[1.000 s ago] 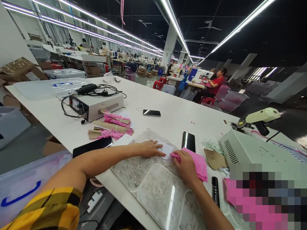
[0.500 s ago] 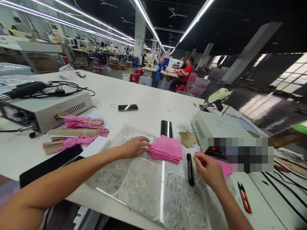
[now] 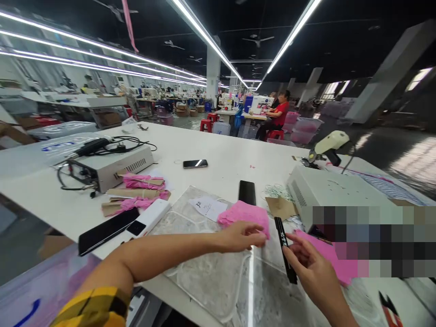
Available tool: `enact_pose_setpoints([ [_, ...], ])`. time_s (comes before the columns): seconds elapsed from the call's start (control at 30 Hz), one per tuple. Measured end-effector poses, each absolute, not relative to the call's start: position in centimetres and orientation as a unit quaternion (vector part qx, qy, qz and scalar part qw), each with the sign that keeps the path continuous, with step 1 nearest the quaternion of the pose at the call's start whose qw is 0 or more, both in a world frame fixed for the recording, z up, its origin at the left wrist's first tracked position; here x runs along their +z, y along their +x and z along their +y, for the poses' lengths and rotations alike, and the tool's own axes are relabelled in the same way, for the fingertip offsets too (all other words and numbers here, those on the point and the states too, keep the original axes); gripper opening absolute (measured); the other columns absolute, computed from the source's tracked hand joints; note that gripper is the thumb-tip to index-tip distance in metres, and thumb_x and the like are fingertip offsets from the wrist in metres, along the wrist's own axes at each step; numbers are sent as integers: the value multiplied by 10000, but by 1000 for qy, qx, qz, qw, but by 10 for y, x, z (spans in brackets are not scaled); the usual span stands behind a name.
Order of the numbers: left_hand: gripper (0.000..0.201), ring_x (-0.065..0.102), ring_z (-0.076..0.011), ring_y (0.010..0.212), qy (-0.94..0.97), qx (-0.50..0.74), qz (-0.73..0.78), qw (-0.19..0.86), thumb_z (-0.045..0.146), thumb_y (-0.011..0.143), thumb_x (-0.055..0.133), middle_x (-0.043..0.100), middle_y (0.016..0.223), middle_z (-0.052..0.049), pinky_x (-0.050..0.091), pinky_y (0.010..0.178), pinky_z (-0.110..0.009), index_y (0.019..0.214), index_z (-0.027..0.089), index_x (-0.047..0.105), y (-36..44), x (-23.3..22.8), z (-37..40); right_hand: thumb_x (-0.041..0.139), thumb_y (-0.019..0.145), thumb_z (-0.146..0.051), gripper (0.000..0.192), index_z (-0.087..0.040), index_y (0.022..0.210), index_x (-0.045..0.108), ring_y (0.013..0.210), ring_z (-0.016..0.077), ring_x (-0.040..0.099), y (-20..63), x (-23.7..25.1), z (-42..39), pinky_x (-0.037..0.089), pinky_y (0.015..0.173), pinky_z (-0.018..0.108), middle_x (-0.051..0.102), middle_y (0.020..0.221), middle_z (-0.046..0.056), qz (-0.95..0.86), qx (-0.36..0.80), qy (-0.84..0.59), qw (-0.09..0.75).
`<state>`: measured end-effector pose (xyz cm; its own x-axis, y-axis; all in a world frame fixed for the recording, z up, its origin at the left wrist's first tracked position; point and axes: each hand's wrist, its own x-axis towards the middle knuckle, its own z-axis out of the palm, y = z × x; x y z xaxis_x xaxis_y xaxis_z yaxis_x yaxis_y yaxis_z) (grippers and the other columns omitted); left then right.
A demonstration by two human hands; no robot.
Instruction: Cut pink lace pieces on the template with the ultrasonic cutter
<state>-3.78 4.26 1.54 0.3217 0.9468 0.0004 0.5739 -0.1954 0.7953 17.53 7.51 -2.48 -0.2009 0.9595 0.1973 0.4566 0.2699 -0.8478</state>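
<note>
My left hand point(image 3: 236, 237) reaches across the front of a stack of pink fabric pieces point(image 3: 243, 212), its fingers stretched and loosely apart. It hides the stack's front edge and holds nothing that I can see. My right hand point(image 3: 311, 268) is beside a black marker point(image 3: 285, 250), with thumb and forefinger tips at its right edge and the fingers apart. The marker lies slanted on a clear, grey-smudged plastic sheet point(image 3: 211, 281). Left of the stack is a white paper piece point(image 3: 208, 207) with "32" written on it. More pink fabric point(image 3: 327, 254) lies right of my right hand.
Two phones point(image 3: 195, 164) point(image 3: 247, 192) lie beyond the sheet. Grey boxes stand left point(image 3: 126, 165) and right point(image 3: 327, 190). Pink bundles point(image 3: 146, 181), a white device point(image 3: 151, 218) and red-handled snips point(image 3: 390, 309) lie around. A person in red point(image 3: 279, 113) sits farther off.
My left hand has moved right, from the stack's left side to its front. My right hand has come up against the marker. The view has shifted, uncovering the paper piece.
</note>
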Motion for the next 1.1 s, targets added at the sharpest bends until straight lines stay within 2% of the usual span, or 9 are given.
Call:
enact_pose_setpoints([
  [0.13,354,701,-129,766,660,246,552,447,153,1002,258,706,997,-117,556,624,-241,1206,106,544,-17,18,38,592,742,-617,517,-241,1087,674,689,203,701,140,-11,57,569,564,274,734,840,62,-735,397,-426,348],
  [0.2,295,693,-122,732,640,234,580,445,177,1001,322,705,962,-91,559,631,-242,1152,114,568,-41,25,46,584,749,-622,487,-263,1055,704,705,210,710,134,-8,60,585,575,283,745,874,64,-750,395,-411,335],
  [0.27,246,678,-130,720,623,218,625,416,225,978,454,694,934,-57,567,662,-278,1186,137,551,-88,36,58,590,730,-641,461,-269,960,736,670,209,704,137,-10,72,587,566,288,744,822,57,-755,376,-417,338],
  [0.37,318,630,-191,971,591,181,717,324,338,946,571,611,1148,-87,555,827,-386,1195,140,567,-175,49,76,596,678,-684,482,-257,839,752,603,203,685,150,-21,98,585,571,303,734,735,52,-741,341,-451,362],
  [0.5,348,605,-215,1046,556,116,793,219,346,943,574,579,1220,-98,536,879,-423,1230,150,552,-259,49,85,581,693,-689,484,-250,808,751,620,199,686,158,-36,119,578,602,310,748,769,50,-744,279,-465,389],
  [0.63,348,606,-215,1044,565,57,806,165,346,942,576,580,1217,-97,537,877,-422,1228,149,553,-286,33,87,533,759,-659,451,-262,784,745,632,183,677,150,-37,122,560,590,294,756,814,39,-784,237,-430,381],
  [0.83,347,596,-222,1070,668,52,732,122,350,948,565,569,1241,-102,527,898,-440,1234,153,551,-282,19,85,531,795,-597,396,-264,832,742,759,212,694,138,-34,124,570,670,340,751,907,52,-818,217,-395,358],
  [0.93,383,524,-251,1228,747,50,647,147,264,890,637,499,1387,-96,450,1031,-458,1260,196,570,-268,16,73,521,835,-525,345,-268,925,732,913,237,688,132,-35,125,567,800,389,741,969,58,-849,186,-356,343],
  [1.1,589,440,-244,1352,803,61,566,177,80,754,650,396,1511,-78,360,1127,-335,1314,247,569,-245,1,53,476,895,-431,370,-225,1126,678,1069,238,643,101,-35,124,519,945,430,699,1134,90,-902,123,-289,297],
])
